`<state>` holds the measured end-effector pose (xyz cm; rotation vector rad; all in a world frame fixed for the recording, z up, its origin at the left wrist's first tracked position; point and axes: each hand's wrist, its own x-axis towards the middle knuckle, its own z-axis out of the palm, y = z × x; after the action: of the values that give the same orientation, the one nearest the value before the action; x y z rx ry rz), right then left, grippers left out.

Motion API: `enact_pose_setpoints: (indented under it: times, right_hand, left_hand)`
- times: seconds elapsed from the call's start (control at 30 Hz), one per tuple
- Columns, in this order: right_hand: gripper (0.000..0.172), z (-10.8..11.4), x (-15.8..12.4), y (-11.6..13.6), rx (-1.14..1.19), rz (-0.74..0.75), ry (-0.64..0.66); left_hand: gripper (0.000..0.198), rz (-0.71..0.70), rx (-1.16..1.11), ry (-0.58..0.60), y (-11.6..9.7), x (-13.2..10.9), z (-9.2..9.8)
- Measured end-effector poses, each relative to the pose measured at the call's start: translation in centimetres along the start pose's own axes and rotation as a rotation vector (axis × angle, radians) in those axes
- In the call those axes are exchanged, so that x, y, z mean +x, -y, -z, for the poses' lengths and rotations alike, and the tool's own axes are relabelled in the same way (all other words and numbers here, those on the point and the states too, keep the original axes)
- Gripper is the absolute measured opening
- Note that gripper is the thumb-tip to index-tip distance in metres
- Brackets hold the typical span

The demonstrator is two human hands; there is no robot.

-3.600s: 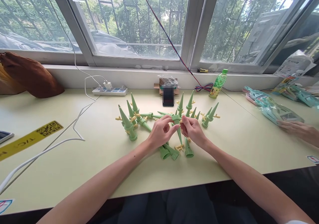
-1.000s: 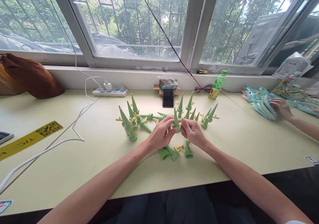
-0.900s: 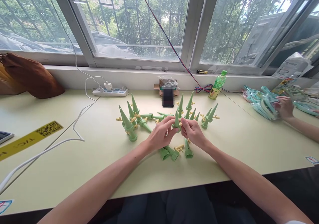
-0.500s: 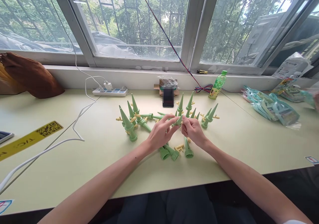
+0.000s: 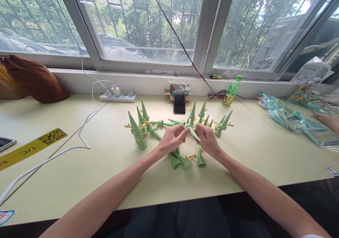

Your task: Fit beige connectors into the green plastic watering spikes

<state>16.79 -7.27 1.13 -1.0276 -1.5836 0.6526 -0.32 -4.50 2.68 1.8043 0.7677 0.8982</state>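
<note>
Above the middle of the table, my left hand point(image 5: 171, 137) is closed on the wide end of a green plastic watering spike point(image 5: 195, 135), whose tip slants down to the right. My right hand point(image 5: 207, 138) is closed too, its thumb and fingers pressed against the same spike. Whether a small part sits between the right fingertips is hidden. Several green spikes with yellow valves, such as the upright spike point(image 5: 136, 132), stand to both sides. Nearer me lie loose spikes point(image 5: 184, 163) with open ends and some small yellow valves point(image 5: 191, 157).
Behind the spikes stands a dark phone point(image 5: 179, 103) against a cardboard box. A green drink bottle point(image 5: 231, 91) and a power strip point(image 5: 118, 97) are at the back. To the right lie bagged teal items point(image 5: 287, 114), with another person's hand point(image 5: 328, 121) beside them.
The spike in my hands has turned so its tip now points down toward me and right. My left fingers have curled in around it. At the far right, another person's hand and bagged items have shifted.
</note>
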Motion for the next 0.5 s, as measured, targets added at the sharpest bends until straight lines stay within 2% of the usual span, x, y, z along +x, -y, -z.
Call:
enact_pose_setpoints:
  times: [0.33, 0.5]
  right_hand:
    - [0.049, 0.13, -0.14, -0.02, -0.03, 0.021, 0.016]
    - [0.049, 0.08, -0.04, 0.08, -0.082, 0.086, 0.021]
  left_hand:
    - [0.048, 0.204, -0.315, 0.154, -0.13, 0.22, 0.0]
    - [0.049, 0.237, -0.377, 0.209, -0.08, 0.24, 0.12]
